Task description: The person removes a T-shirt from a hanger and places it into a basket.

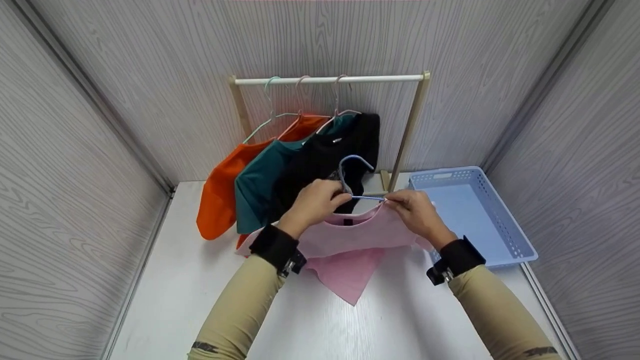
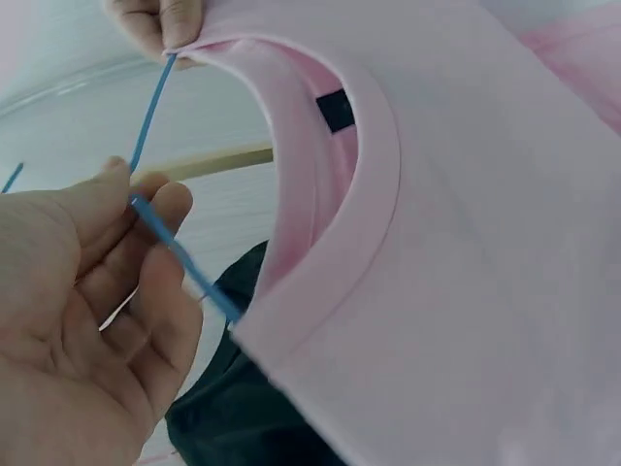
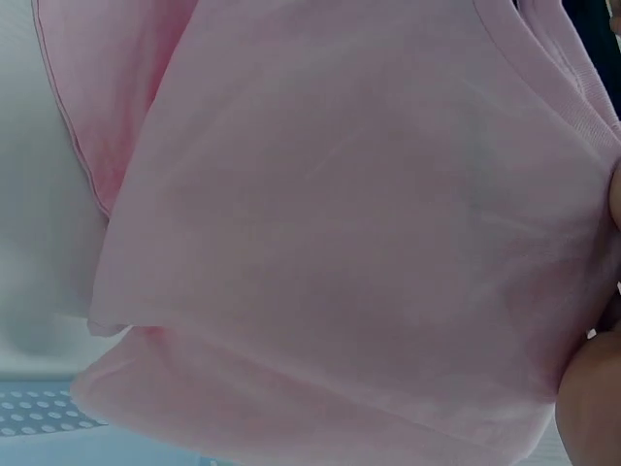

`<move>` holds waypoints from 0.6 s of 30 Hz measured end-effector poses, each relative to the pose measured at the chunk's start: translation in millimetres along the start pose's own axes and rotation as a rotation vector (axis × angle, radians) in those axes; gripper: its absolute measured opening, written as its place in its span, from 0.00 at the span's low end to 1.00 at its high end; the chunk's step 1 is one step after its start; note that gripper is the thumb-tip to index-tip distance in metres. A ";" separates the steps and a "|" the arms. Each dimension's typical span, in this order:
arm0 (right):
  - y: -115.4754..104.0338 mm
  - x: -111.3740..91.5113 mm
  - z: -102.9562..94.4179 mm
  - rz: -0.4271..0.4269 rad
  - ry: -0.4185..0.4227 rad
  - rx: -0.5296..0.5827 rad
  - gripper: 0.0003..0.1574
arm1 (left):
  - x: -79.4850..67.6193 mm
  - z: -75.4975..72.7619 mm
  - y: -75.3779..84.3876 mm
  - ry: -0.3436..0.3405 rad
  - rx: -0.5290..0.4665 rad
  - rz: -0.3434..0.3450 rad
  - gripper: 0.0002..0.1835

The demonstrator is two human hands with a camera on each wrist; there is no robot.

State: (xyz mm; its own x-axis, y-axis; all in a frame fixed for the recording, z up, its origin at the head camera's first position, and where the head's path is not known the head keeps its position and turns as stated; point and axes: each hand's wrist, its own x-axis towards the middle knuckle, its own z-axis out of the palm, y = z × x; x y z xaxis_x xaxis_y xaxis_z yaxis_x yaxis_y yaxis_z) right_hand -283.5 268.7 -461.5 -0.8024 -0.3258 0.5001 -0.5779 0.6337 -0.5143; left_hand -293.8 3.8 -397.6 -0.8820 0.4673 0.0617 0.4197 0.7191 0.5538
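A blue clothes hanger (image 1: 368, 198) has its arms partly inside the neck opening of a pink T-shirt (image 1: 360, 237). My left hand (image 1: 315, 202) pinches the hanger just below its hook, between thumb and fingers; the left wrist view shows the hanger's bend (image 2: 150, 216) at those fingertips. At the far end of the collar, my right hand (image 1: 416, 212) grips the shirt's shoulder where the hanger arm meets the fabric. The shirt drapes below both hands, its lower part hanging toward the tabletop. Inside the collar shows a dark label (image 2: 336, 111).
Behind my hands stands a garment rack with a white rail (image 1: 370, 79) and wooden posts. Orange (image 1: 220, 200), teal (image 1: 255, 195) and black (image 1: 305, 170) tops hang there on hangers. A light blue plastic basket (image 1: 505, 220) sits to the right, near the side wall.
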 end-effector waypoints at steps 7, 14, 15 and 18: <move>4.0 -5.8 -10.7 0.042 -0.029 -0.014 0.09 | -6.7 4.1 -14.2 -0.029 -0.143 0.034 0.15; 27.5 -25.1 -22.6 0.081 0.032 -0.136 0.08 | -15.4 1.3 -30.6 -0.015 -0.115 0.049 0.15; 30.7 -28.1 -23.2 0.083 0.028 -0.148 0.08 | -16.3 1.4 -32.6 -0.017 -0.114 0.054 0.14; 38.4 -36.6 -24.4 0.081 0.006 -0.176 0.10 | -18.8 2.0 -37.8 -0.036 -0.120 0.062 0.13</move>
State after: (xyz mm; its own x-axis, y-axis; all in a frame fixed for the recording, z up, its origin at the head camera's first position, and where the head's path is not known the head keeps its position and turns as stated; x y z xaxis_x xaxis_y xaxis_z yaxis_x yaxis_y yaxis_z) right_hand -272.6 322.1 -482.5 -0.8439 -0.2653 0.4663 -0.4763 0.7705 -0.4236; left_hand -292.6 -31.1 -421.4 -0.8458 0.5289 0.0706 0.4431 0.6226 0.6450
